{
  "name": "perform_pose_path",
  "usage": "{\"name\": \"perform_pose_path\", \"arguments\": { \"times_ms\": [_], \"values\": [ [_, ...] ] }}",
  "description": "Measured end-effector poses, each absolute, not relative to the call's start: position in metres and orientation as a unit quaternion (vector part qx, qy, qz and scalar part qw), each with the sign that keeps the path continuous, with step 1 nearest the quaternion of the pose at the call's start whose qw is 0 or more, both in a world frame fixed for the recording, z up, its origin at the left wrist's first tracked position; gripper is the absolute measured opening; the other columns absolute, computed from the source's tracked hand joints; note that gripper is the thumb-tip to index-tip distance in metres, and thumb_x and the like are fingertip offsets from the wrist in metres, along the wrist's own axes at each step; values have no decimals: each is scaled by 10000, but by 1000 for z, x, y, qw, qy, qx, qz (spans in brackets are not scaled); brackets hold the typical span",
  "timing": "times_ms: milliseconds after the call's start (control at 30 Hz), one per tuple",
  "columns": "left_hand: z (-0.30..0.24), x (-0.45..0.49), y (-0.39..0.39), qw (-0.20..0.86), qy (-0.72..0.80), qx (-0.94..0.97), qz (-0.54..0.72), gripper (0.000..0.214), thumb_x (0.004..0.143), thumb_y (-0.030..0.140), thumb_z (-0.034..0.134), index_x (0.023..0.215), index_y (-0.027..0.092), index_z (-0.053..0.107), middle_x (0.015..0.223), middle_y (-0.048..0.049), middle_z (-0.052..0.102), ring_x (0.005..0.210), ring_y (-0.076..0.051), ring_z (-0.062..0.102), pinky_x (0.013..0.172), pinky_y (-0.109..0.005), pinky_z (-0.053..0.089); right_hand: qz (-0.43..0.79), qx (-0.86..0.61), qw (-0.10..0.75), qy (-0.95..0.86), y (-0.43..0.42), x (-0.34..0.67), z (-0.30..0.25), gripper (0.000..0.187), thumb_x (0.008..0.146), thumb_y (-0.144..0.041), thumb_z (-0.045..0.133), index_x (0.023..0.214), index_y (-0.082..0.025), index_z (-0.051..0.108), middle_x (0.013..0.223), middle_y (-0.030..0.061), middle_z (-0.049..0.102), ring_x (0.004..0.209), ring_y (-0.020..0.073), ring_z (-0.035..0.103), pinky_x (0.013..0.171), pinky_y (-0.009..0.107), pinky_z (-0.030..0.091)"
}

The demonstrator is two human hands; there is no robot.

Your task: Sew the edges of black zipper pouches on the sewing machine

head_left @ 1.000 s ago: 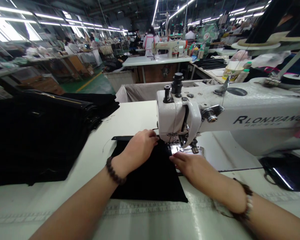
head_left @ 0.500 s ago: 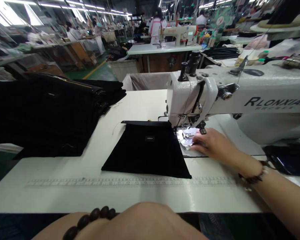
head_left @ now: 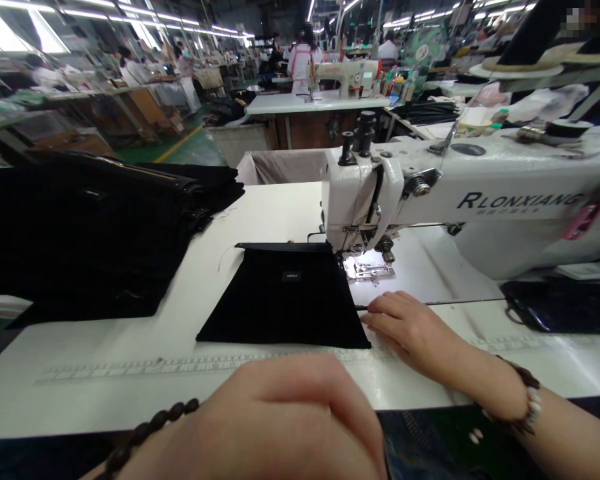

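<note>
A black fabric piece (head_left: 285, 303) with a small label (head_left: 291, 275) lies flat on the white table (head_left: 260, 213), its far right corner beside the presser foot (head_left: 367, 267) of a white sewing machine (head_left: 480, 200). My right hand (head_left: 410, 327) rests flat on the table with the fingers stretched out, its fingertips at the fabric's right edge. My left hand (head_left: 290, 420) is raised close to the camera at the bottom, off the table. It is blurred and shows mostly its back, so its fingers are not readable. Both wrists wear bead bracelets.
A tall pile of black fabric (head_left: 80, 227) fills the table's left side. A ruler strip (head_left: 180, 365) runs along the front edge. A dark glossy item (head_left: 555, 307) lies at the right. A cloth-lined bin (head_left: 280, 167) stands behind the table, with other workstations and people beyond.
My left hand left the fabric and pulled back up toward the camera. My right hand slid from the presser foot back to the fabric's near right edge. The fabric stayed put.
</note>
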State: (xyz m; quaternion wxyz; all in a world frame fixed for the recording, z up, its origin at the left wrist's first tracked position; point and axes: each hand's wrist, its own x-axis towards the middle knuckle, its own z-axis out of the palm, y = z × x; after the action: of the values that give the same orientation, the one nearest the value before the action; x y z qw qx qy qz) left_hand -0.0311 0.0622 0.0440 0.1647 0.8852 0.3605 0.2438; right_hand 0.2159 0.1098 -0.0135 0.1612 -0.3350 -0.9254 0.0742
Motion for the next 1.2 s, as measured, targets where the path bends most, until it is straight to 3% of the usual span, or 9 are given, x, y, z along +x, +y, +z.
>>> {"name": "perform_pose_path", "arguments": {
  "times_ms": [167,367,533,700,800,900,1000,1100,1200],
  "values": [
    [6,-5,100,23,251,955,159,220,818,62,487,1014,103,577,1080,-112,602,975,-239,563,881,-429,466,100,-347,180,-915,93,218,-19,228,898,-142,400,917,-141,628,774,69,567,716,172,487,648,312,375],
    [-27,-12,117,90,261,943,185,143,845,92,493,932,100,606,978,-77,637,894,-179,593,808,-300,518,73,-333,232,-911,82,218,-27,212,895,-141,410,910,-109,618,686,54,534,657,166,440,617,306,368],
    [-21,-12,115,62,254,948,183,204,847,239,542,978,92,598,1006,-105,625,887,-232,594,774,-382,532,51,-331,231,-913,77,214,-32,221,897,-163,416,1051,-92,557,675,42,515,640,173,411,605,309,351],
    [-23,-8,115,35,239,949,201,205,881,141,422,967,72,596,927,-111,632,808,-205,601,720,-348,540,55,-382,156,-909,75,206,-35,160,871,-254,475,794,-162,582,690,36,516,659,185,427,609,324,333],
    [-24,-6,112,5,229,952,202,231,873,206,463,1010,56,573,963,-136,623,834,-245,596,709,-399,537,56,-404,132,-903,74,202,-35,124,834,-269,534,795,-163,585,713,39,538,682,198,454,627,344,352],
    [-22,-5,111,21,234,943,235,212,867,167,448,1007,65,568,960,-130,622,852,-229,596,732,-370,531,57,-436,122,-890,76,199,-33,268,795,-329,592,976,-132,587,833,83,577,765,231,493,674,375,395],
    [-16,-7,118,89,307,893,315,197,856,109,415,975,93,571,929,-93,623,854,-172,598,771,-278,511,50,-436,126,-889,83,196,-28,448,782,-407,600,1123,-123,543,1157,160,527,1037,298,463,837,453,388],
    [-6,-9,132,137,445,799,381,159,867,172,431,912,133,579,858,-40,628,796,-151,601,723,-241,504,72,-394,118,-908,92,194,-26,427,804,-453,557,1071,-119,560,1372,171,356,1265,300,284,997,496,269],
    [5,-11,144,167,496,764,376,179,878,232,427,838,156,584,771,-4,618,731,-151,595,660,-243,499,111,-382,99,-912,98,192,-28,456,781,-517,557,1023,-131,567,1389,205,318,1294,308,253,1018,536,220]
  ]
}}
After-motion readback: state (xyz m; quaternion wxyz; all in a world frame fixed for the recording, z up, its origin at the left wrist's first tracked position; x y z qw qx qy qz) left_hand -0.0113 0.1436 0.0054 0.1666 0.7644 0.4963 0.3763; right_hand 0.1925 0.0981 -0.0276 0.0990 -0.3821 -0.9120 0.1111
